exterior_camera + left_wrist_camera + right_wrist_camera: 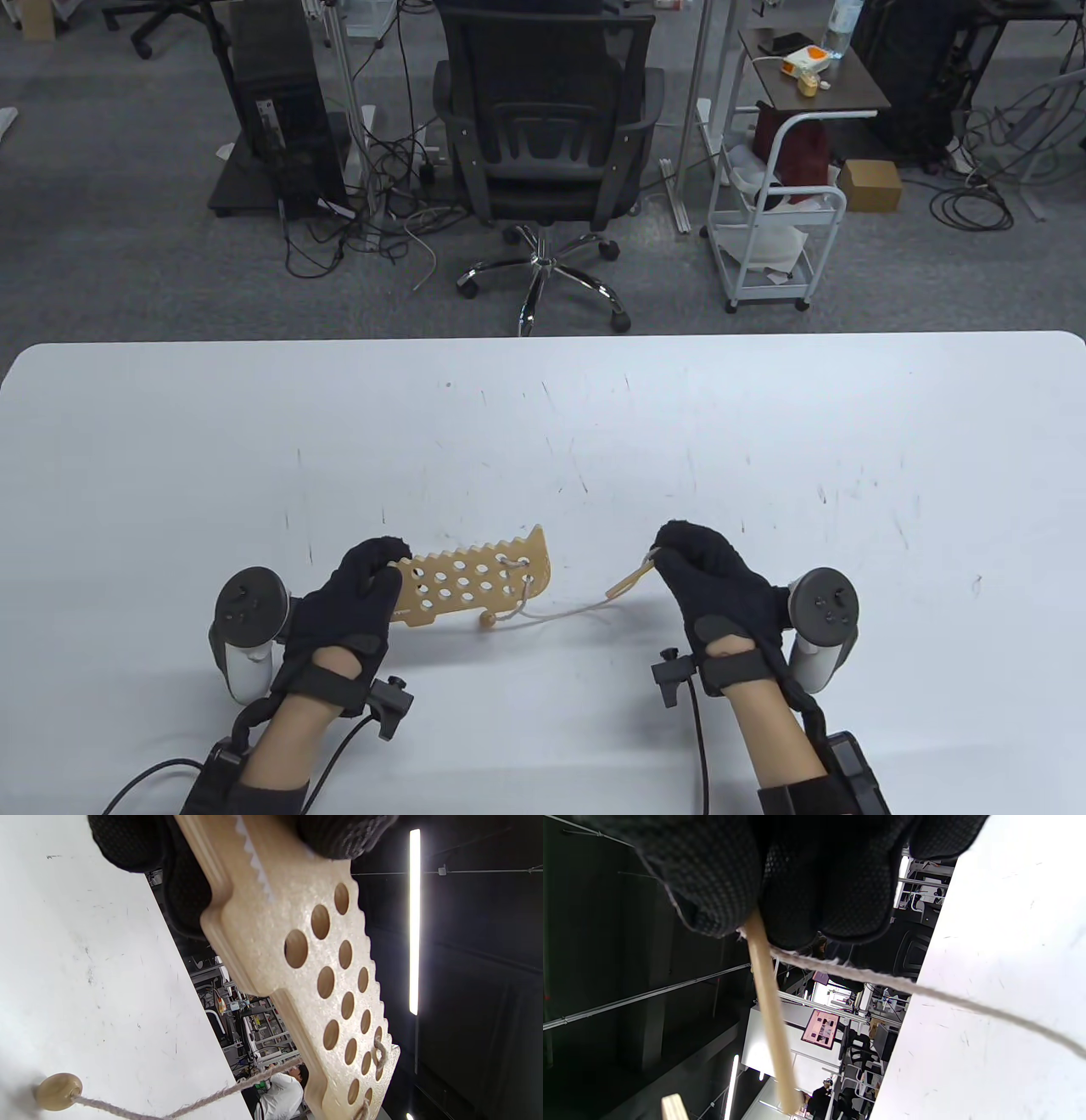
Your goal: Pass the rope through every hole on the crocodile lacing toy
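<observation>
Hiding the crocodile's (475,586) end, left fingers (373,564) grip; right fingers (814,891) pinch needle (768,1005).

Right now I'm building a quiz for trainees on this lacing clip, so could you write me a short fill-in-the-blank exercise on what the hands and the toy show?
1. The left hand grips the crocodile board by its ____ end.
2. The right hand pinches the wooden ____ tied to the rope.
3. The rope's other end carries a round wooden ____ lying on the table.
4. Most of the board's holes are ____ of rope.

Missing words: left; needle; bead; empty
</observation>
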